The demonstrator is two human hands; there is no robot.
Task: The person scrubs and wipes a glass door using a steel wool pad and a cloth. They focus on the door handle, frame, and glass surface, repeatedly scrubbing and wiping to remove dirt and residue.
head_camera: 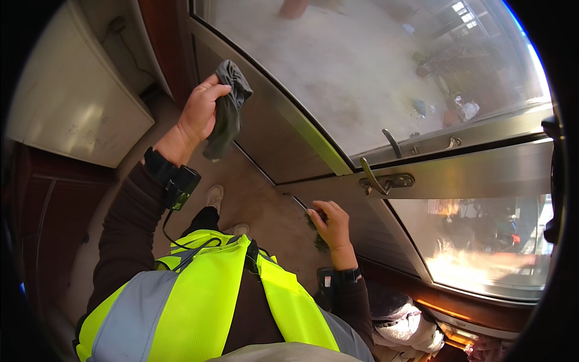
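My left hand (pixel 201 108) grips a dark grey-green cloth (pixel 226 111), bunched at the top and hanging down from my fingers. The cloth is close to the metal lower panel (pixel 267 122) of a glazed door; whether it touches cannot be told. Lower down to the right, my right hand (pixel 332 226) has its fingers curled in front of the metal panelling. A dark green, leafy-looking thing (pixel 321 245) shows beside and behind that hand, partly hidden. Whether the right hand holds it is unclear. Above it, a lever handle (pixel 373 178) sits on the door frame.
The door's large glass pane (pixel 325 77) looks hazy. A second glass pane (pixel 479 244) reflects bright light at right. A pale cabinet-like appliance (pixel 81 99) and a dark red cabinet (pixel 59 226) stand at left. Bundled fabric (pixel 402 323) lies at lower right. My shoes stand on brownish floor (pixel 267 217).
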